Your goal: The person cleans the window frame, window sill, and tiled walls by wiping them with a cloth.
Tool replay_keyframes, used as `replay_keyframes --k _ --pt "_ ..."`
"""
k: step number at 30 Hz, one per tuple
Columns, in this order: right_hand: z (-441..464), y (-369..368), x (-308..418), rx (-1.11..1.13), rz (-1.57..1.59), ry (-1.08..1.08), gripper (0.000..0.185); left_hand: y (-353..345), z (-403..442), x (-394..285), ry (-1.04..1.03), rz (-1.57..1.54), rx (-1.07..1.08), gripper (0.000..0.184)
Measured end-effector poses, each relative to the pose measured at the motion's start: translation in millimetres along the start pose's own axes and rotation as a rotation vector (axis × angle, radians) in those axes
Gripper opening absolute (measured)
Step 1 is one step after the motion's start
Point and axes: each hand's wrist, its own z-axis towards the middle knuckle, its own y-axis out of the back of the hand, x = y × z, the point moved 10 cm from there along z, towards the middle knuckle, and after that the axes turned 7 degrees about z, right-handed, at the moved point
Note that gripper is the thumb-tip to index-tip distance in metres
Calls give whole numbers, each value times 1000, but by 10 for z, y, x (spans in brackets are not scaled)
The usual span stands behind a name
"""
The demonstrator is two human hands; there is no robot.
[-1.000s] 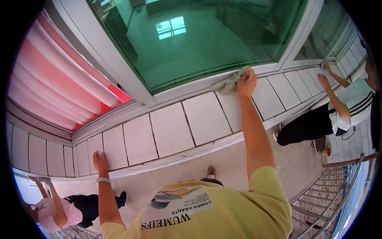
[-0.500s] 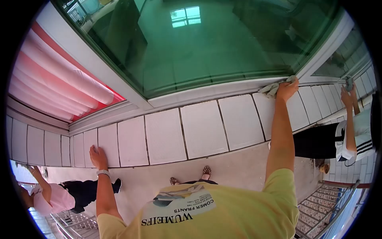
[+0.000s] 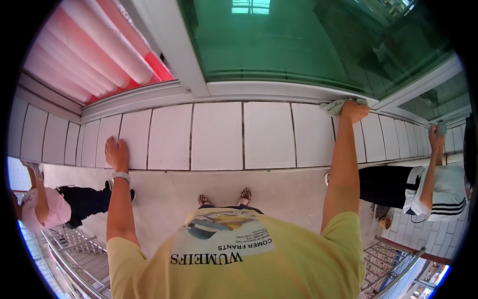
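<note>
My right hand (image 3: 354, 111) is closed on a crumpled grey-green cloth (image 3: 332, 106), pressed against the lower window frame (image 3: 279, 90) where it meets the tiled sill. Part of the cloth sticks out to the left of my fingers. On the white tiled sill (image 3: 217, 134), farther left, rests my left hand (image 3: 117, 154), fingers slightly bent and apart, holding nothing. A light band circles that wrist. Above the frame is a green-tinted window pane (image 3: 279, 50).
A person in pink (image 3: 52, 207) stands at the left. To the right, a person in a white shirt (image 3: 445, 192) has both hands on a greyish cloth (image 3: 441, 128) near the window. Pink curtains (image 3: 94, 45) hang behind the left window. Metal railings (image 3: 74, 271) run behind me.
My view has turned and shifted, so the sill now looks more level. The right hand stays closed on the cloth at the frame; the left still rests on the tiles.
</note>
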Motion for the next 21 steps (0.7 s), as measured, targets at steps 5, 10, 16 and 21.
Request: replay_keyframes --k 5,10,16,21 --pt "-619 -17 280 126 1 -14 32 41 -15 4 29 24 -33 34" --pt "-1442 -26 722 150 13 272 34 128 -53 -9 45 -6 -9 33" --pt "-2336 14 1266 368 -24 426 34 -27 -120 49 99 -90 167 41" --pt "-2933 -82 1496 462 24 572 33 57 -153 -10 63 -151 143 39"
